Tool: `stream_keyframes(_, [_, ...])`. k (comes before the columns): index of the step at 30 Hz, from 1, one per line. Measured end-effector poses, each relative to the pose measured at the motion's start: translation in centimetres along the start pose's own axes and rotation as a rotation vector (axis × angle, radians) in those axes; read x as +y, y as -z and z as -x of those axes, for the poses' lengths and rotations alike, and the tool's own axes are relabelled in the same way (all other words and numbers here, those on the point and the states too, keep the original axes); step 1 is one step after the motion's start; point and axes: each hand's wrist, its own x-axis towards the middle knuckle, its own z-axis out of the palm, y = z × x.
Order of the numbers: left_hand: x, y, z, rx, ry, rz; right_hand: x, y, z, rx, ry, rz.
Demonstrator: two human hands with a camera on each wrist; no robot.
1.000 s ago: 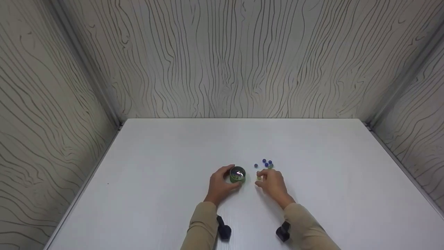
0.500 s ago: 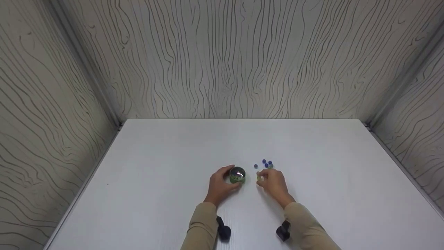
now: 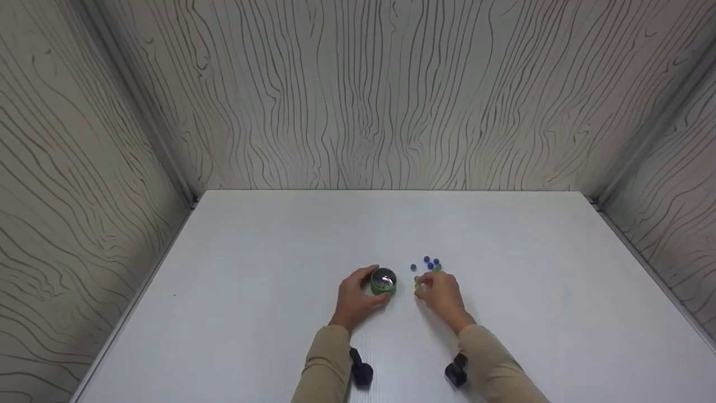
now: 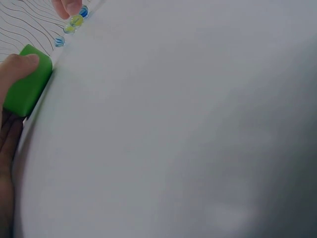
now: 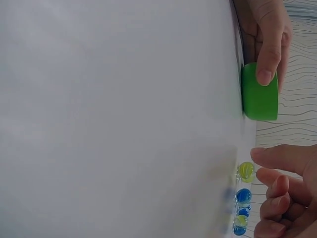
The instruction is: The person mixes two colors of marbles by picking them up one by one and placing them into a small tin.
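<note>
My left hand (image 3: 356,294) holds a small green cup (image 3: 376,289) standing on the table, its thumb and fingers curved round the wall. Coloured shapes and a bright glint show inside the cup, too small to tell apart. To its right, my right hand (image 3: 444,296) is low over the table with thumb and forefinger apart, their tips close to a yellow-streaked glass marble (image 5: 246,171); the other fingers are curled. In the right wrist view the marble is just beyond those fingertips, not pinched. Farther back lie blue marbles (image 3: 430,266) and another yellowish marble (image 3: 438,267).
A lone bluish marble (image 3: 413,267) lies a little left of the cluster. The white table (image 3: 268,240) meets a wood-grain patterned back wall (image 3: 358,101), with similar panels on both sides. Black wrist cameras (image 3: 362,375) are strapped at the cuffs.
The right thumb and forefinger have drawn slightly closer together beside the yellow marble. The left hand and the cup stay where they were.
</note>
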Motion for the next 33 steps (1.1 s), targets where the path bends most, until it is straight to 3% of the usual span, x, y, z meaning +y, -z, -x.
stream_keyframes(11, [0.07, -0.10, -0.10, -0.006, 0.015, 0.001, 0.26, -0.08, -0.13, -0.004, 0.007, 0.004])
stream_keyframes(18, [0.11, -0.13, -0.10, 0.006, -0.015, -0.006, 0.43, -0.25, -0.46, 0.011, 0.003, 0.012])
stream_keyframes(33, [0.27, -0.09, -0.04, -0.002, 0.028, -0.020, 0.61, -0.32, -0.35, -0.008, -0.011, 0.022])
